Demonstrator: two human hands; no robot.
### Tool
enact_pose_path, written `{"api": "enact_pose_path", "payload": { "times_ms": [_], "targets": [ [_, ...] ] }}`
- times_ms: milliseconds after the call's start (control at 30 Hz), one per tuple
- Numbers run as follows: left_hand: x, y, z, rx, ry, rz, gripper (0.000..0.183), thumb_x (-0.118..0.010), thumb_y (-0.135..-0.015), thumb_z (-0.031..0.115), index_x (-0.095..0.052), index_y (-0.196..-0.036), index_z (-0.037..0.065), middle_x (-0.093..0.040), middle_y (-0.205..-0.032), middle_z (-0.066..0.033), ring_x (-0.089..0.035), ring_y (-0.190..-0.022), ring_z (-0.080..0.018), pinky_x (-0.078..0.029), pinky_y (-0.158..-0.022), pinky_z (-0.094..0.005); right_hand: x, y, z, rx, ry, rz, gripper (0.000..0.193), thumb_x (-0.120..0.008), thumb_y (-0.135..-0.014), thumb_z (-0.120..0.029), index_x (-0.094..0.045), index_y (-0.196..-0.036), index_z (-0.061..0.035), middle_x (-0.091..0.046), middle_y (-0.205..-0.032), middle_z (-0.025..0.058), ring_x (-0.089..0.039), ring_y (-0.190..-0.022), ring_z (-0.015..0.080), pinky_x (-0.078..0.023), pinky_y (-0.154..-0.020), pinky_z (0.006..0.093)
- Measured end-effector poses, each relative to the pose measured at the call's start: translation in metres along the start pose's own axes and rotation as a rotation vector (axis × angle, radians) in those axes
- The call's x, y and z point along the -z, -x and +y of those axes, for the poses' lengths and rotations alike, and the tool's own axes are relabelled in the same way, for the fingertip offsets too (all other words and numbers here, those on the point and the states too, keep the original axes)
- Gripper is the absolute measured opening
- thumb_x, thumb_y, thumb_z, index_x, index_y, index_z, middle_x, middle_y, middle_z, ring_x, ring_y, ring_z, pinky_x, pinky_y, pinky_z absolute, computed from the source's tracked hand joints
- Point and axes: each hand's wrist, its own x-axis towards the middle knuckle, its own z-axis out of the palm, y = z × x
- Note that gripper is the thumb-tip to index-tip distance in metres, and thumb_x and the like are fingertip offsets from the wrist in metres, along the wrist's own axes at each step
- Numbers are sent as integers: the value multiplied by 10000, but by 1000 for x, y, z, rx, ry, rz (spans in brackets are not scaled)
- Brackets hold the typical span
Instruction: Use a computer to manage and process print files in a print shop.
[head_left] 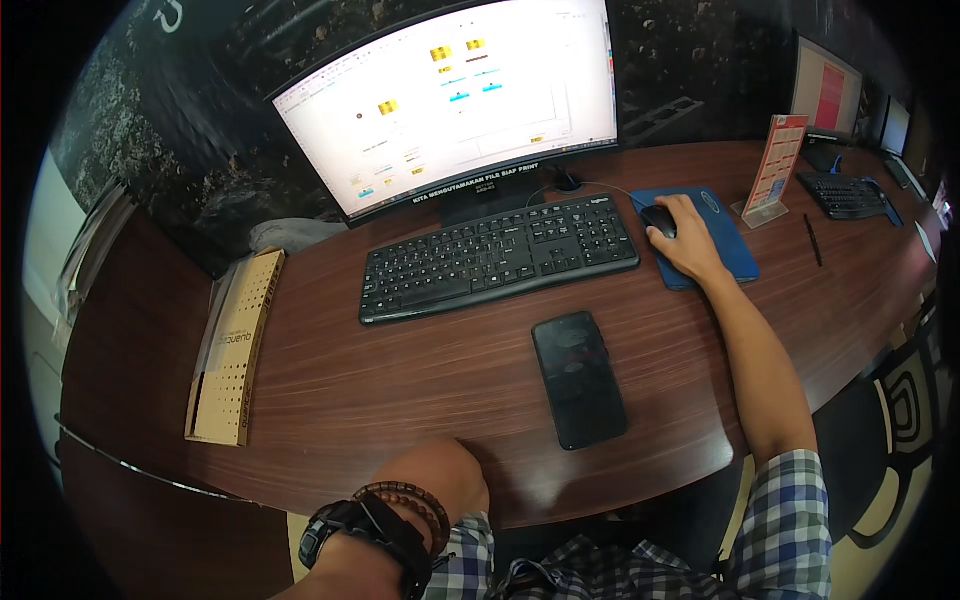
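Note:
My right hand (685,238) rests over a black computer mouse (658,221), fingers curved around it. Beneath the mouse lies a blue mouse pad (735,248). My left arm is bent, its elbow end over the desk's near edge. A black watch and brown beaded bracelets circle that wrist. Of my left hand (350,577) only a part shows at the lower edge; its fingers are out of sight. Left of the mouse pad is a black keyboard (500,258). Behind it a lit monitor (450,100) shows a white page with small yellow and blue shapes.
A dark smartphone (580,380) lies on the brown wooden desk (420,390). On the left is a long cardboard box (235,350). An upright calendar card (775,172), a pen (813,240) and a second keyboard (842,195) stand or lie at right. A chair (905,400) is beyond the edge.

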Motion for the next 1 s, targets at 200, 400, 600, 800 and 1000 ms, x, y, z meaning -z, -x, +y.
{"api": "enact_pose_path", "payload": {
  "times_ms": [200, 400, 600, 800, 1000],
  "targets": [
    [1, -2, -1, -16, 0, -8, 217, -764, -910, 291, -758, -1087, 166, -687, -975, 57, -581, -997, -95, -476, -833, -293, 1, 1, 3, -24, 4, 11, 512, -707, -867, -253, -578, -1301, -14, -572, -1297, 180, -582, -1207, 392, -474, -1022, 440],
    [0, -3, -3, -22, 0, -11, 217, -764, -909, 291, -758, -1088, 167, -687, -979, 57, -581, -999, -95, -476, -835, -293, -1, 0, 2, -30, 3, 9, 499, -706, -868, -251, -580, -1291, -17, -570, -1303, 179, -583, -1206, 390, -479, -1014, 440],
    [1, -7, -6, -38, 8, -32, 217, -764, -909, 291, -759, -1088, 167, -688, -983, 58, -582, -1000, -95, -476, -837, -293, 1, 0, 1, -22, -5, 23, 498, -704, -864, -244, -583, -1294, -24, -573, -1287, 179, -590, -1192, 396, -481, -1012, 440],
    [0, -9, -6, -41, -3, -43, 217, -764, -909, 290, -759, -1088, 168, -689, -988, 59, -582, -1002, -95, -475, -839, -294, -2, 0, 4, 6, -10, 14, 496, -696, -860, -233, -599, -1288, -2, -576, -1288, 180, -590, -1198, 393, -479, -1016, 435],
    [-1, -11, -10, -45, 13, -48, 217, -764, -909, 290, -760, -1089, 168, -690, -992, 59, -582, -1004, -94, -475, -841, -294, 1, 1, 4, 5, -8, 29, 536, -693, -861, -238, -585, -1322, 14, -569, -1301, 182, -586, -1208, 388, -475, -1027, 431]
  ]
}}
